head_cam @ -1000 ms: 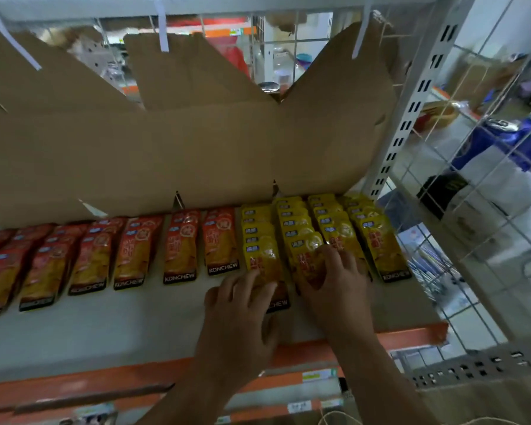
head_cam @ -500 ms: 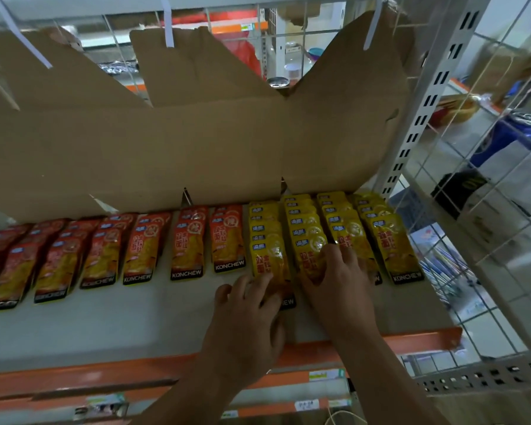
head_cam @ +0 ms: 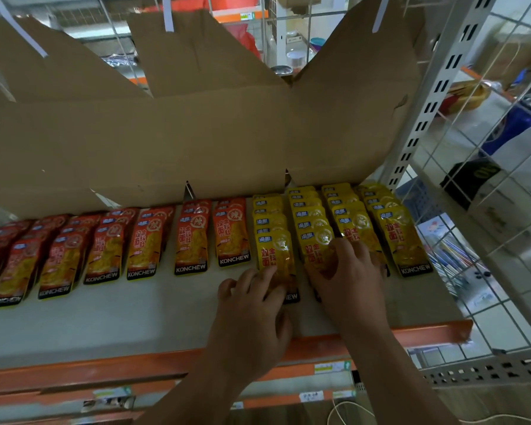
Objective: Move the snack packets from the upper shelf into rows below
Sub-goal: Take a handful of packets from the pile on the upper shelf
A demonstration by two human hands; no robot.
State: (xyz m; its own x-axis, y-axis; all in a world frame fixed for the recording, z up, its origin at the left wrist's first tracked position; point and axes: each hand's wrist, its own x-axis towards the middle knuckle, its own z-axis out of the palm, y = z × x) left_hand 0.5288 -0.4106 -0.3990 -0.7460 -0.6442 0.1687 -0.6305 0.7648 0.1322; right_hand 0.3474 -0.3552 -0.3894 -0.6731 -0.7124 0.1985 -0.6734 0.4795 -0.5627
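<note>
Since neither has shifted, left grip (head_cam: 252, 308) and right grip (head_cam: 350, 280), fingers flat, clasping nothing, still press yellow packets (head_cam: 311, 223) at three o'clock on the shelf (head_cam: 105, 326), probably squaring rows.

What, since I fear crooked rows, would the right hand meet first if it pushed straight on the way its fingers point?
The right hand rests on the glossy yellow snack packets; straight on it would likely meet their overlapped row, then the brown cardboard wall.
</note>
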